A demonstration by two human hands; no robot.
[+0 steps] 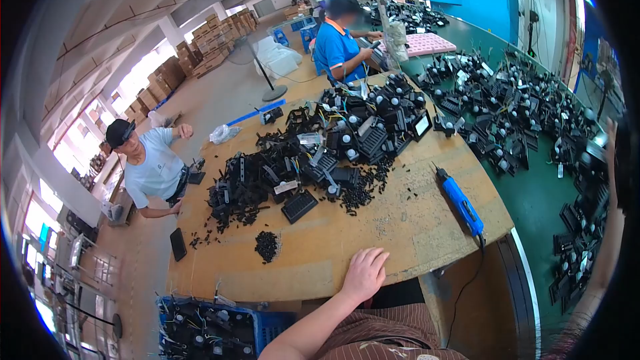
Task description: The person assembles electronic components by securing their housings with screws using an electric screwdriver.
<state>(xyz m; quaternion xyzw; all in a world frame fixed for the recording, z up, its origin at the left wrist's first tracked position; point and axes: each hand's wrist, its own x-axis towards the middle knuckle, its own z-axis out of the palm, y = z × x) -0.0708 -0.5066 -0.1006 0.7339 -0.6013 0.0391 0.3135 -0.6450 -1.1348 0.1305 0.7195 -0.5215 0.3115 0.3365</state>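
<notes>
My left hand (365, 275) lies palm down on the near edge of the wooden table (320, 273), fingers loosely extended and holding nothing. At the far right, my right arm stretches forward over the green work surface (517, 203). My right hand (611, 139) is at the edge of the view beside black lamp units with white domes (513, 107); its fingers are blurred, so I cannot tell what they hold. A blue electric screwdriver (460, 201) rests on the table's right side, its cord dropping over the front edge.
Black lamp parts (320, 153) are heaped mid-table, with small black pieces (268, 247) in front. A blue crate (267, 323) of lamp units stands below the table's front edge. One person (157, 167) is at the left; another, in a blue shirt (337, 47), works beyond the heap.
</notes>
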